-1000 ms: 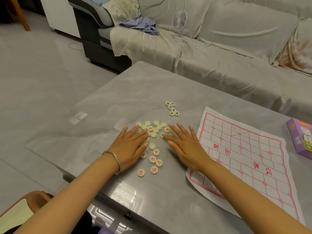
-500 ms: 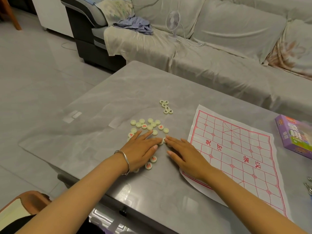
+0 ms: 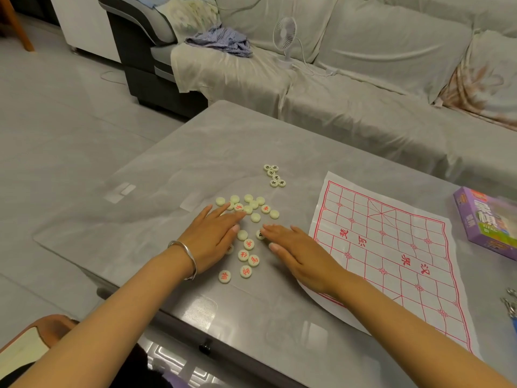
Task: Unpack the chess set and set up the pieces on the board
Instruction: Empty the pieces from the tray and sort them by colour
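Left hand (image 3: 211, 242) flat, palm down, fingers spread, holding nothing, resting on cream chess pieces (image 3: 248, 256) at frame centre; silver bangle (image 3: 186, 257) on wrist. Right hand (image 3: 300, 253) likewise flat and open, fingertips (image 3: 265, 227) touching one piece, heel of hand overlapping edge of paper board (image 3: 391, 256). Pieces scattered between and above both hands on grey table (image 3: 195, 152); small separate cluster of black-marked pieces (image 3: 274, 175) higher up. Board right of centre, no pieces on it. Purple box (image 3: 486, 222) at right edge. Sofa with small fan (image 3: 285, 33) across top.
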The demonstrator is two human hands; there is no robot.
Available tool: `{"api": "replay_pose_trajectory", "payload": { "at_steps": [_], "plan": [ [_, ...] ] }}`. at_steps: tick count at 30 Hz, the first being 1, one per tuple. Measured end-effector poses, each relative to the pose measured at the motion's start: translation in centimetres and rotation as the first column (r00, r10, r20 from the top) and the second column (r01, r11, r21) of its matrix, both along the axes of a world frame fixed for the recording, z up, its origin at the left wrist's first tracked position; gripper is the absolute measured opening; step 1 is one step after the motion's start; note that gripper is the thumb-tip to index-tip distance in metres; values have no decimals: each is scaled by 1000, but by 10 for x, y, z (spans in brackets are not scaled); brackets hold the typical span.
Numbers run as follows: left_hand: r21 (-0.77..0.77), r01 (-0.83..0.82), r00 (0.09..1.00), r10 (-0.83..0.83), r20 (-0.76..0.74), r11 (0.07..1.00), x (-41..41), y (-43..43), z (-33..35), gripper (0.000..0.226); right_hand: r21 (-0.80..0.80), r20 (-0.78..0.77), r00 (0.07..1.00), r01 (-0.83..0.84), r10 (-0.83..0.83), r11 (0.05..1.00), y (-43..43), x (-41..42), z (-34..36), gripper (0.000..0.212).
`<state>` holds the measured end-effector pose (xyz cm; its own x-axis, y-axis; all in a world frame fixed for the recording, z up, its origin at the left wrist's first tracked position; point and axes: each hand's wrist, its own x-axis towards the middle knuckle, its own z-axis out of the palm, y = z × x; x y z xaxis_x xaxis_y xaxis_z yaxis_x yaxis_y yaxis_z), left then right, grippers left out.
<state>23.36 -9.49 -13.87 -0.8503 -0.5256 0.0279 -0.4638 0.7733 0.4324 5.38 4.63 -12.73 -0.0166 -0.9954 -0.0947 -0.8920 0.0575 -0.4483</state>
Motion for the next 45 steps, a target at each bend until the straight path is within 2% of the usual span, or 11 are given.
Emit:
{"api": "replay_pose_trajectory", "payload": {
  "at_steps": [4, 8, 14, 20, 23, 26, 29, 32, 36, 40, 45],
  "plan": [
    [-3, -14, 1000, 14, 0, 1000, 1, 1, 2, 64, 46, -91, 996, -13, 17, 999, -2, 0, -2, 47],
    [19, -22, 1000, 22, -14, 1000, 2, 0, 1, 64, 30, -179, 976, 130, -123, 991, -1, -14, -6, 50],
    [17, -62, 997, 63, -40, 998, 13, -21, -4, 80, 90, -118, 954, 287, -276, 954, -33, -44, -16, 53],
    [-28, -38, 998, 37, -45, 999, 22, -18, -1, 72, 92, -99, 951, 300, -291, 949, -95, -63, -20, 53],
    [-96, 38, 999, -36, 14, 995, 25, -12, 1, 78, -27, -102, 960, 261, -262, 965, -101, -56, -13, 50],
    [-177, 68, 997, -60, 53, 982, 33, -10, 2, 91, -160, -44, 996, 74, -82, 984, -87, -24, -4, 48],
    [-203, 69, 993, -49, 103, 977, 40, -9, 4, 94, -133, -66, 994, -92, 84, 987, -67, 6, -4, 50],
    [-228, 51, 985, -12, 169, 972, 38, -8, 4, 101, -95, -129, 979, -168, 155, 981, -54, 16, -12, 51],
    [-242, 11, 977, 41, 209, 970, 35, -9, 3, 112, -103, -143, 974, -189, 174, 977, -49, 23, -13, 61],
    [-234, -16, 980, 62, 189, 972, 36, -15, 3, 113, -80, -55, 976, -214, 210, 973, -39, 36, -8, 48],
    [-99, -88, 991, 97, 87, 991, 32, -21, -3, 89, -98, -22, 998, -61, 59, 993, -62, 22, 6, 43]
  ]
}}
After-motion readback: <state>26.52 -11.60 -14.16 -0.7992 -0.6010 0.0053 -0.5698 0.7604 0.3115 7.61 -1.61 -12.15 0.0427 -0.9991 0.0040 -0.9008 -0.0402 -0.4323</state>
